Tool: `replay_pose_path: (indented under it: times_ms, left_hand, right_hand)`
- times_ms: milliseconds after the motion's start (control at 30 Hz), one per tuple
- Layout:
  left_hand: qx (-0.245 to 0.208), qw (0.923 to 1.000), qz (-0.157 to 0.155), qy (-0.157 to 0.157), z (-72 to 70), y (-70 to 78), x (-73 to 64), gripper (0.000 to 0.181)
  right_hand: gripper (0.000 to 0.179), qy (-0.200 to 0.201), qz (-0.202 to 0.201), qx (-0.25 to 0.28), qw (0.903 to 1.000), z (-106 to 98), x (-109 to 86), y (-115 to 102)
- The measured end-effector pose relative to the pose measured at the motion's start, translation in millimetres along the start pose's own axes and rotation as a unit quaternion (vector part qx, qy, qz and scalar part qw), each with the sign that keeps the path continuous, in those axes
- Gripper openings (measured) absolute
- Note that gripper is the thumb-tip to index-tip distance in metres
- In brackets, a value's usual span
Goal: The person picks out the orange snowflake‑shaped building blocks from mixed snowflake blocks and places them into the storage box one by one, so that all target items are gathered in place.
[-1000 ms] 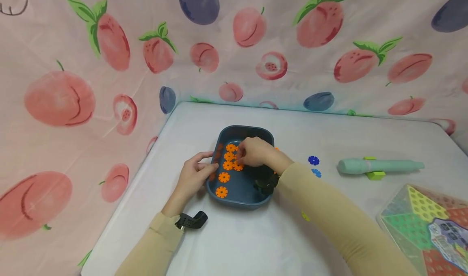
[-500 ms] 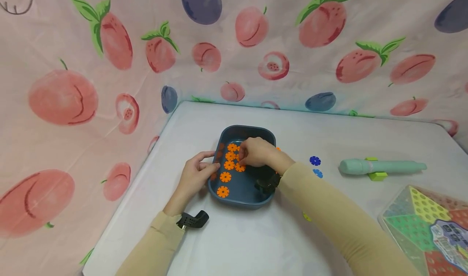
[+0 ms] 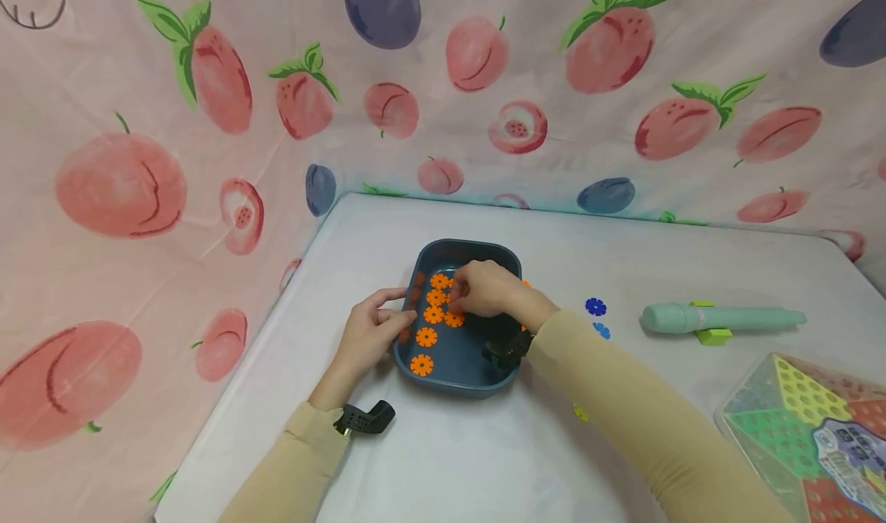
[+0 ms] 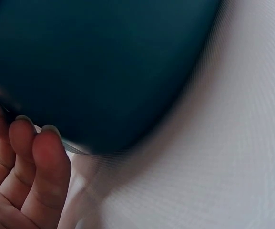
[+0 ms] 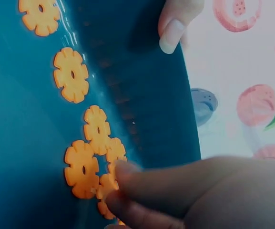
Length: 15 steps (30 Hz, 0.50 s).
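Note:
A dark blue rectangular box stands on the white table with several orange notched discs lying flat inside, roughly in a row along its left side. My left hand holds the box's left wall, thumb over the rim and fingers against the outside. Reaching into the box, my right hand pinches an orange disc between thumb and forefinger, among the other discs. Part of that disc is hidden by the fingertips. In the right wrist view, the left thumb shows over the rim.
Right of the box lie a dark blue disc, a light blue disc and a yellow disc. Farther right, a pale green stick-like object rests on a lime support. A clear case of coloured pieces sits front right.

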<state>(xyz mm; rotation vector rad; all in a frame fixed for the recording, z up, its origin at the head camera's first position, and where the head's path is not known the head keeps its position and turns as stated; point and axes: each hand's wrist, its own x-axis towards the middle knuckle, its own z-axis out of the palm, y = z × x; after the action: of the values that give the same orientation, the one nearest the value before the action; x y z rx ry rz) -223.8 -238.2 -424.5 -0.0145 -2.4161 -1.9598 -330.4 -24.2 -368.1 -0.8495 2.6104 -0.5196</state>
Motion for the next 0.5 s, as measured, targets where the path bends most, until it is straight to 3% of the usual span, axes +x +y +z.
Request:
replay_pose_path:
  times_ms: [500]
  left_hand:
    - [0.002, 1.0000, 0.007, 0.000, 0.5, -2.5, 0.6, 0.042]
  right_hand:
    - [0.023, 0.032, -0.057, 0.086, 0.9942, -32, -30.6, 15]
